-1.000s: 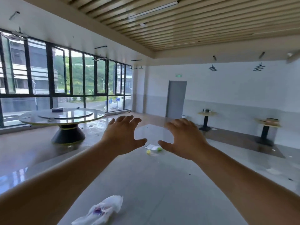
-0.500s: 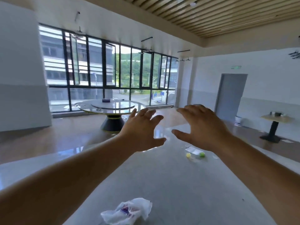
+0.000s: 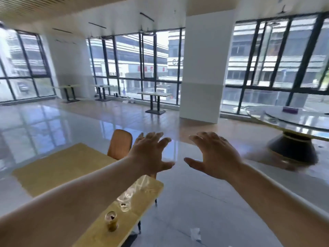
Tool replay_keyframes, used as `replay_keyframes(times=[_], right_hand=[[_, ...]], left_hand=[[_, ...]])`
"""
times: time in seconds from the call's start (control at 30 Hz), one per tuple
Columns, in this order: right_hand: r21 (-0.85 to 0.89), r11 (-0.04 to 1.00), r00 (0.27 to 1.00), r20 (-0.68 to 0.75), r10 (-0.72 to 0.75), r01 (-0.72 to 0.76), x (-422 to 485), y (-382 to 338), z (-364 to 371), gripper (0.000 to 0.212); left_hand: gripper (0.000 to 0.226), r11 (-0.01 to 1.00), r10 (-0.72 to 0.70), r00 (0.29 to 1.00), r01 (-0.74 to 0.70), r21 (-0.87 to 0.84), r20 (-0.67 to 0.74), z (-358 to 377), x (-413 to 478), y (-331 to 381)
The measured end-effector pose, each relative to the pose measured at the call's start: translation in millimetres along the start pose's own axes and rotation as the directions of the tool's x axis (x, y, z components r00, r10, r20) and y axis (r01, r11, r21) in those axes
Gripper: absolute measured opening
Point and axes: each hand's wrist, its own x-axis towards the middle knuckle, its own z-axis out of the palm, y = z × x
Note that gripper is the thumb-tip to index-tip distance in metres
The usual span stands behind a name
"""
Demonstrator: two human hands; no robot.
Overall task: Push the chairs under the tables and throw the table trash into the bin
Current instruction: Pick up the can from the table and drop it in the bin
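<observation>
Room: glass-walled hall with a glossy floor; white pillar at 12 o'clock, small far benches along the windows.
Hands: left hand and right hand raised side by side in mid-air, fingers spread and loose, gripping nothing.
Bench: yellow bench at 8 o'clock, beneath the left forearm.
Chair: orange chair at the bench's far edge, at 9 o'clock of the left hand; how far it is tucked in cannot be told.
Trash: upright drink can at 7 o'clock on the bench's near end, clear plastic wrapper just beyond it; white scrap on the floor at 5 o'clock.
Obstacles: round bench on a dark pedestal at 3 o'clock, carrying a purple box, well apart from the yellow bench.
</observation>
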Motion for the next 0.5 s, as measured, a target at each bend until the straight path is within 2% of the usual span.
replay_keyframes(times=[0.17, 0.3, 0.43, 0.5], right_hand=[[0.155, 0.966, 0.977, 0.019, -0.211, 0.206, 110, -66, 83, 0.090], [0.240, 0.905, 0.926, 0.056, -0.373, 0.350, 168, -116, 159, 0.088], [0.368, 0.827, 0.867, 0.096, -0.489, 0.426, 195, -160, 253, 0.090], [0.432, 0.773, 0.815, 0.134, -0.564, 0.464, 195, -181, 303, 0.089]], left_hand=[[0.099, 0.954, -0.297, 0.955, 0.295, -0.062, -0.021, 49, -10, -102], [0.096, 0.893, -0.443, 0.896, 0.443, -0.076, 0.013, 110, -38, -155], [0.102, 0.779, -0.618, 0.782, 0.623, -0.078, 0.077, 180, -83, -178], [0.106, 0.708, -0.693, 0.709, 0.703, -0.063, 0.130, 219, -109, -176]])
